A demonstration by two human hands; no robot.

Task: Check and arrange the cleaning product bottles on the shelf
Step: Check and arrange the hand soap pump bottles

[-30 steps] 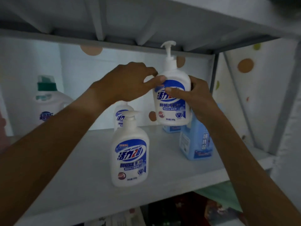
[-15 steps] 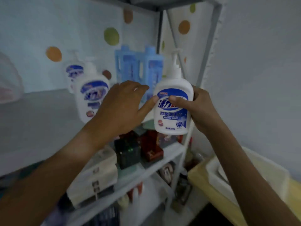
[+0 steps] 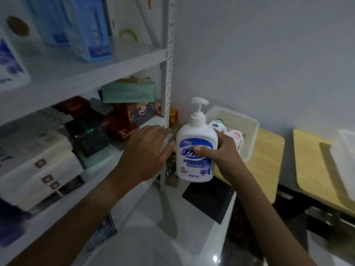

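Note:
A white pump bottle point(image 3: 196, 148) with a blue label is upright in the air, off the shelf and to the right of its post. My right hand point(image 3: 221, 152) grips it from the right, thumb across the label. My left hand point(image 3: 148, 150) lies beside its left side with fingers straight; whether the fingertips touch the bottle I cannot tell. Blue bottles point(image 3: 90, 29) stand on the upper shelf point(image 3: 96, 73) at the top left, and a white bottle with a blue label point(image 3: 9, 62) shows at the far left edge.
A white perforated shelf post point(image 3: 168, 60) rises just left of the bottle. The lower shelf holds dark, red and green boxes point(image 3: 123, 104). A clear tub point(image 3: 244, 127) with small bottles sits behind my right hand on a wooden table point(image 3: 267, 150). A second table point(image 3: 311, 160) stands right.
The held bottle has come off the upper shelf, down and to the right past the post. My view has swung down and right, bringing the tub and tables into sight.

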